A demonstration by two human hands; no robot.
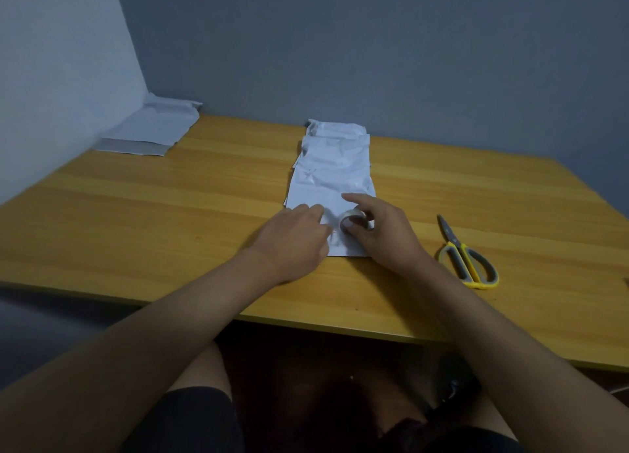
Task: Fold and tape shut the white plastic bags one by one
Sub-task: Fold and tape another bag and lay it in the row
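At the counter's (204, 187) near edge, the right hand (381, 234) grips a tape roll (354, 219) on the nearest white plastic bag (332, 193) — left hand (296, 238) apparently pinching the tape's end. Best drawn taut and pressed flat across the fold — scissors (468, 255) wait beside.

Both forearms are bare from elbow to wrist — no sleeves, watch or bracelet cover them. The left hand (294, 238) and right hand (381, 234) wear no gloves or rings that show. Lower down, dark shorts — black or near it — cover the thighs, their hems ending above bare knees.
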